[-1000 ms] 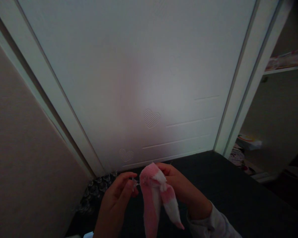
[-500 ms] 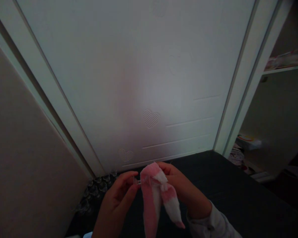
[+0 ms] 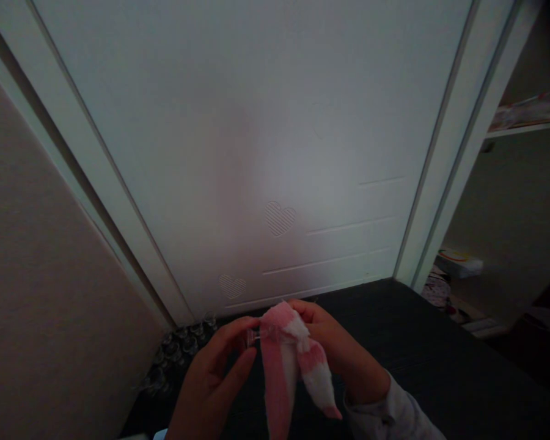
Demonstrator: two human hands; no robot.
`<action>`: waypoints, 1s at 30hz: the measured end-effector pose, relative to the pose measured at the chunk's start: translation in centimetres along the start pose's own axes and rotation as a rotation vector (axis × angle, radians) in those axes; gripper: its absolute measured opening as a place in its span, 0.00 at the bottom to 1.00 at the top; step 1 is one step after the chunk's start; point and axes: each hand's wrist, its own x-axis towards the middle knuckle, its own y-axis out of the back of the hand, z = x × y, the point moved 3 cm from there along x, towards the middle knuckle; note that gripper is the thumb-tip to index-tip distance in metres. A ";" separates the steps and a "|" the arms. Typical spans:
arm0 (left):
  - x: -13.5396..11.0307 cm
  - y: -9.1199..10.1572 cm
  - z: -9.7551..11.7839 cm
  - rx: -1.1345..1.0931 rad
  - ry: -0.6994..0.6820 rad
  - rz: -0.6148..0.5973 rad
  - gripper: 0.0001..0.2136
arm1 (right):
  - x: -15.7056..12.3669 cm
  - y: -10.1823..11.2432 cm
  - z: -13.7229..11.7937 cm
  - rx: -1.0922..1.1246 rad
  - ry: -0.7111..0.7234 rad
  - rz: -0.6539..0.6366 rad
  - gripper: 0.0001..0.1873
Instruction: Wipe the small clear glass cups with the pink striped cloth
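My left hand (image 3: 215, 366) pinches the foot of a small clear stemmed glass (image 3: 252, 336) between thumb and fingers. The glass points sideways, and its bowl end meets a pink and white cloth (image 3: 277, 366); how far the cloth goes round or into it I cannot make out. My right hand (image 3: 321, 330) grips the cloth from behind and the right, with several fingertips hidden by it. Two long ends of the cloth hang down below the hands.
Several similar small clear glasses (image 3: 172, 351) stand grouped at the left on the dark tabletop (image 3: 394, 354). A white panel (image 3: 279, 153) with embossed hearts rises behind. Shelves with papers and boxes (image 3: 461, 263) are at the right. A pale blue edge (image 3: 160, 434) shows at the bottom left.
My left thumb has shifted down slightly, and more of the glass's foot shows between the fingers. The cloth and my right hand have hardly moved.
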 end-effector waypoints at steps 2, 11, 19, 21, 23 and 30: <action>-0.2 0.1 0.0 0.007 -0.009 0.001 0.13 | 0.0 -0.1 -0.1 -0.003 -0.003 -0.002 0.09; -0.4 0.0 1.0 -0.055 -0.139 0.013 0.10 | 0.0 -0.3 -0.1 -0.028 -0.025 -0.023 0.12; -0.4 0.0 1.4 -0.121 -0.174 -0.015 0.11 | 0.1 -0.6 -0.2 -0.032 -0.020 -0.042 0.12; -0.5 0.0 1.4 -0.124 -0.194 -0.016 0.12 | 0.1 -0.7 -0.2 -0.036 -0.017 -0.044 0.12; -0.5 0.0 1.4 -0.113 -0.196 -0.010 0.11 | 0.1 -0.7 -0.2 -0.038 -0.016 -0.042 0.11; -0.5 -0.1 0.3 -0.138 -0.046 0.101 0.15 | 0.0 -0.4 -0.2 -0.033 0.019 -0.016 0.11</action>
